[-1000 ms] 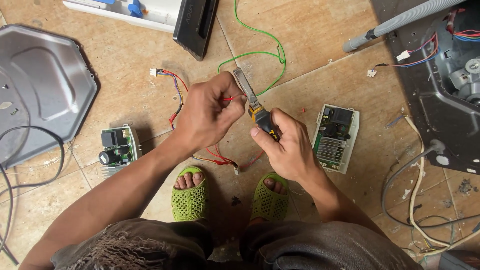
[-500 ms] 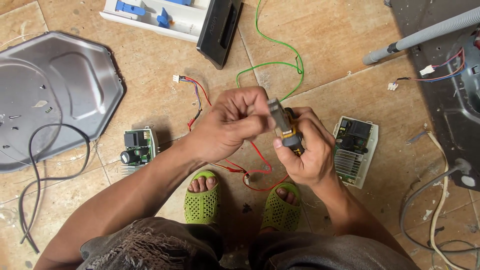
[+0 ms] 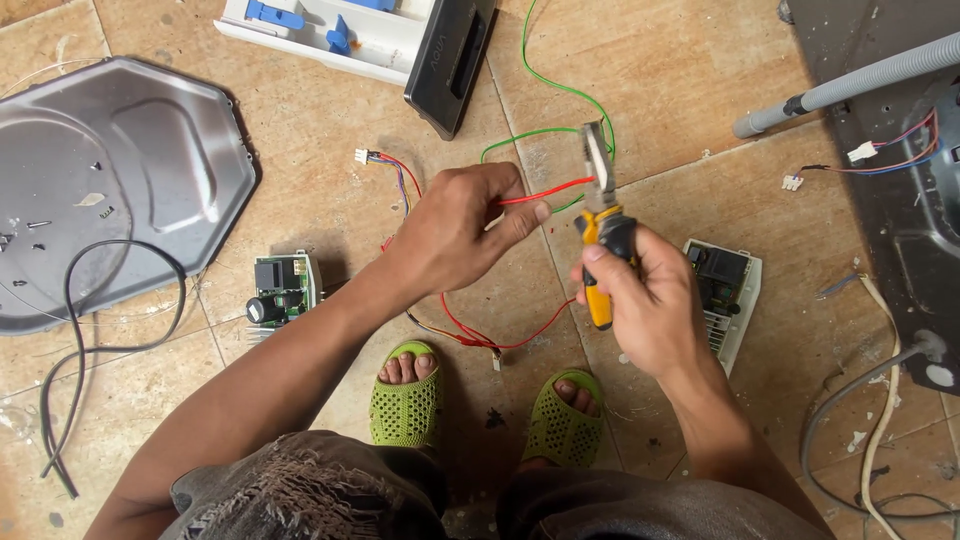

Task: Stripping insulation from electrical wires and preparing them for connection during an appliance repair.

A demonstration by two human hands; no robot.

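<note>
Wire [image 3: 545,190] pinched in left hand [image 3: 462,232] fingers, pliers [image 3: 600,200] biting end.

Red wire [image 3: 545,191]; pliers [image 3: 600,225] with yellow-and-black handles. Green wire [image 3: 560,90] far. Lime-green mesh sandals [image 3: 405,400] near. Grey metal panel [image 3: 120,170] left. Floor [image 3: 300,180]: tan tile, mottled. Green circuit board [image 3: 280,290].

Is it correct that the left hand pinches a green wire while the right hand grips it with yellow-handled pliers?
Not quite: the wire pinched by the left hand is red, not green, as the head view shows. The green wire lies on the floor behind. The rest holds: the right hand grips it with yellow-handled pliers.
</note>
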